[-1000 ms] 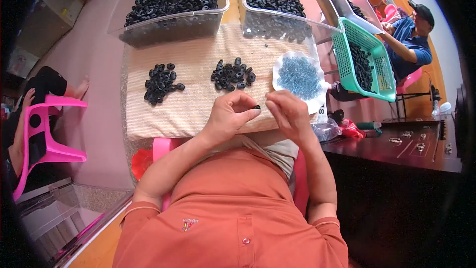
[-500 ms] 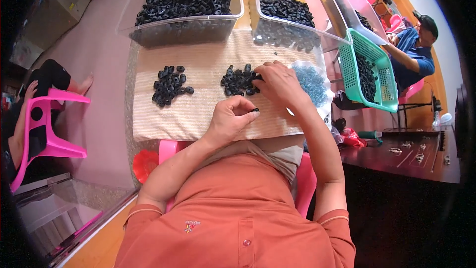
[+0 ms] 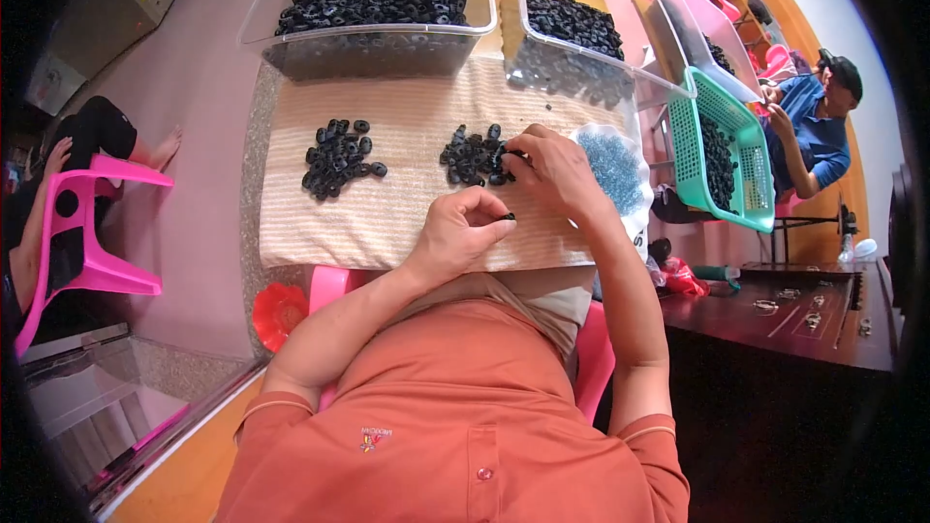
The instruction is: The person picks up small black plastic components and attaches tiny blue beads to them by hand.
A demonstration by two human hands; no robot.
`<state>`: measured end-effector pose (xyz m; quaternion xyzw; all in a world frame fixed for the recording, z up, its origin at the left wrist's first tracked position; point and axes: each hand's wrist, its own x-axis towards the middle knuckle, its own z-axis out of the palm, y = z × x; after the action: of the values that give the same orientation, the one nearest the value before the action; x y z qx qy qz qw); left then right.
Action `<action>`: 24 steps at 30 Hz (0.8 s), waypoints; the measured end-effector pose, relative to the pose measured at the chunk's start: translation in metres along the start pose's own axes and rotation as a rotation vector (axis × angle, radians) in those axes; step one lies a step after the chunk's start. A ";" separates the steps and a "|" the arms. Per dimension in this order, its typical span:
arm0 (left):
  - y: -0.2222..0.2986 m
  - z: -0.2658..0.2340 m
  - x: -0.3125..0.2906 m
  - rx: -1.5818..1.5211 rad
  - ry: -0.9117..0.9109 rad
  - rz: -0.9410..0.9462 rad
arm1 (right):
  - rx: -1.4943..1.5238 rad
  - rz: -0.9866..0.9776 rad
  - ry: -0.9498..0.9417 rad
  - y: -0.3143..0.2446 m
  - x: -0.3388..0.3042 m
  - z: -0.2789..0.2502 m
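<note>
My left hand (image 3: 460, 228) is closed near the front edge of the towel-covered table, pinching a small black plastic part (image 3: 509, 217) between thumb and forefinger. Further off and to the right, my right hand (image 3: 557, 169) has its fingers bent together at the right side of a pile of small black parts (image 3: 472, 157). A dark piece shows between its fingertips, partly hidden by them. Another pile of black ring-like parts (image 3: 337, 161) lies to the left on the striped towel (image 3: 397, 223). Beside my right hand, a white scalloped dish (image 3: 643, 218) holds many small, clear bluish pieces (image 3: 610, 169).
Two clear bins (image 3: 387, 56) (image 3: 562, 63) full of black parts stand along the far edge. A green basket (image 3: 690, 160) with black parts is at right, near a seated person in blue (image 3: 819, 131). At left, another person sits by a pink chair (image 3: 92, 232).
The view has shifted slightly, so the piles and bins sit a little further right. Both hands keep nearly the same places, and the left still pinches its black part.
</note>
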<state>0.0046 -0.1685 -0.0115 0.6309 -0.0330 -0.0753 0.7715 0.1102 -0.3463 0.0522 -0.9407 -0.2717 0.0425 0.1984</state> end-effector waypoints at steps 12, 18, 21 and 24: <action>0.005 -0.001 -0.001 -0.018 0.040 -0.029 | -0.044 -0.128 0.086 -0.001 -0.013 -0.008; 0.000 -0.001 0.001 -0.024 0.045 -0.008 | -0.197 -0.135 -0.109 -0.008 -0.022 0.000; 0.000 -0.001 0.001 0.005 0.045 -0.004 | -0.227 -0.138 -0.127 -0.006 -0.022 0.006; 0.001 -0.002 0.000 0.027 0.046 -0.007 | -0.248 -0.132 -0.142 -0.006 -0.021 0.008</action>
<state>0.0047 -0.1668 -0.0110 0.6428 -0.0142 -0.0630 0.7633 0.0878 -0.3493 0.0464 -0.9328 -0.3494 0.0616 0.0632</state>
